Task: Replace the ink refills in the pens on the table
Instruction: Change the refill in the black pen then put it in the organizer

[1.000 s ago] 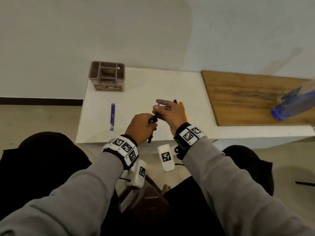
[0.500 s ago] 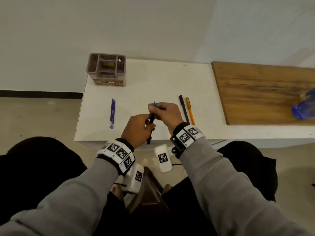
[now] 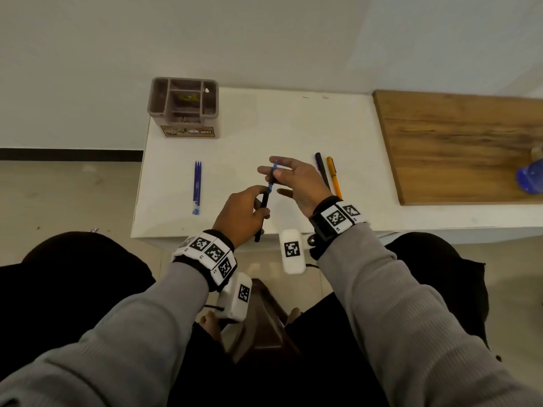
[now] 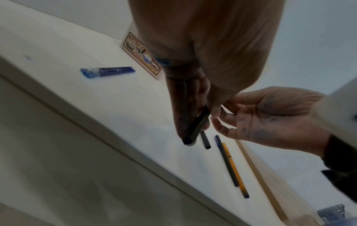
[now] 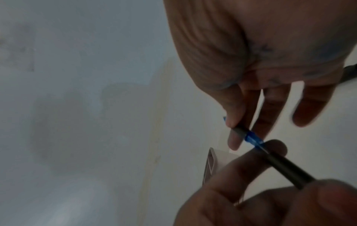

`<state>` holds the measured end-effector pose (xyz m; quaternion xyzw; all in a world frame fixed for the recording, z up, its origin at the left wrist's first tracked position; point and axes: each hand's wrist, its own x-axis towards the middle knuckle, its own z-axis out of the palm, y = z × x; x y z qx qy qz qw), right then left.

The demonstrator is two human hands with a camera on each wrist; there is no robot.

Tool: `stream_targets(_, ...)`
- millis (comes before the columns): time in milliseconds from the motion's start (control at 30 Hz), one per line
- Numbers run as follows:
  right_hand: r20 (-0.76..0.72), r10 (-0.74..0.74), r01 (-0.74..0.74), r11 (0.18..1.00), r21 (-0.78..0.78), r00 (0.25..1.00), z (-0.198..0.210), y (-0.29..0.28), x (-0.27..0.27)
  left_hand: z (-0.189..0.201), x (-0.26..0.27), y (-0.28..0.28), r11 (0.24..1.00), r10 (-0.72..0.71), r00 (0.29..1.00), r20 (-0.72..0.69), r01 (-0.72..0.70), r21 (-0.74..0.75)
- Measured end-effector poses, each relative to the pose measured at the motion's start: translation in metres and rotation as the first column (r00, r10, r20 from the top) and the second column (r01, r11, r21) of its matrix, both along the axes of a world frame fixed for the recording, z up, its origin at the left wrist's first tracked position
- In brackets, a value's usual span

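My left hand (image 3: pixel 256 204) grips a black pen barrel (image 3: pixel 263 211) upright over the front edge of the white table (image 3: pixel 252 133). My right hand (image 3: pixel 276 171) pinches the pen's dark tip piece (image 5: pixel 239 129) between thumb and forefinger, with its other fingers spread. A blue refill (image 5: pixel 251 138) shows in the gap between tip piece and barrel (image 5: pixel 286 169). In the left wrist view the barrel's lower end (image 4: pixel 195 128) sticks out below my left hand's fingers (image 4: pixel 185 107). Spare blue refills (image 3: pixel 197 186) lie on the table to the left.
A black pen (image 3: pixel 322 171) and an orange pen (image 3: pixel 333 179) lie side by side right of my hands, with a loose black cap (image 4: pixel 205 141) near them. A brown desk organizer (image 3: pixel 185 110) stands at the back left. A wooden board (image 3: pixel 458 148) and a blue bottle (image 3: pixel 529 177) sit at the right.
My right hand has drawn the tip piece up and away from the barrel, baring the blue refill, and its fingers have spread. The left hand keeps its hold on the barrel.
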<state>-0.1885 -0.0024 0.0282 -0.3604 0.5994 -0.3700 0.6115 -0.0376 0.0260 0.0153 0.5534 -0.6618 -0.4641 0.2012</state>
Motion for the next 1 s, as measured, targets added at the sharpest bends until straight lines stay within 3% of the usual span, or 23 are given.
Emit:
stream_targets(333, -0.011, -0.055, 0.053, 0.99, -0.133, 0.998, 0.001, -0.003, 0.0, 0.002, -0.001, -0.001, 0.996, -0.016, 0.999, 0.031, 0.019, -0.083)
stream_targets(433, 0.168, -0.228, 0.249, 0.961, -0.118, 0.959, 0.004, -0.006, -0.003, 0.0, 0.002, 0.002, 0.996, -0.074, 0.995, 0.074, 0.077, -0.045)
stream_targets(500, 0.188, -0.361, 0.382, 0.92, -0.088, 0.913, 0.007, -0.012, -0.012, -0.002, 0.004, 0.006, 0.995, -0.09, 0.991, 0.095, 0.093, -0.028)
stream_targets(600, -0.211, -0.403, 0.38, 0.914, -0.141, 0.891, -0.008, -0.022, -0.031, 0.0, 0.007, 0.004, 0.998, -0.05, 0.998, 0.046, 0.052, -0.029)
stream_targets(667, -0.483, -0.33, 0.302, 0.944, -0.137, 0.811, -0.024, -0.025, -0.04, 0.002, 0.01, 0.002, 1.0, -0.016, 1.0, 0.005, 0.016, -0.025)
stream_targets(733, -0.655, -0.212, 0.222, 0.973, -0.068, 0.725, -0.037, -0.024, -0.046, 0.003, 0.011, 0.004, 1.0, -0.003, 1.0, -0.003, 0.003, -0.02)
stream_targets(867, -0.746, -0.102, 0.171, 0.985, 0.017, 0.658, -0.052, -0.02, -0.05, 0.002, 0.012, 0.006, 0.999, -0.003, 1.0, 0.028, 0.004, -0.04)
stream_targets(1000, -0.689, -0.162, 0.134, 0.986, -0.094, 0.706, -0.047, -0.015, -0.048, 0.004, 0.011, 0.002, 1.0, 0.023, 1.0, -0.005, -0.023, -0.008)
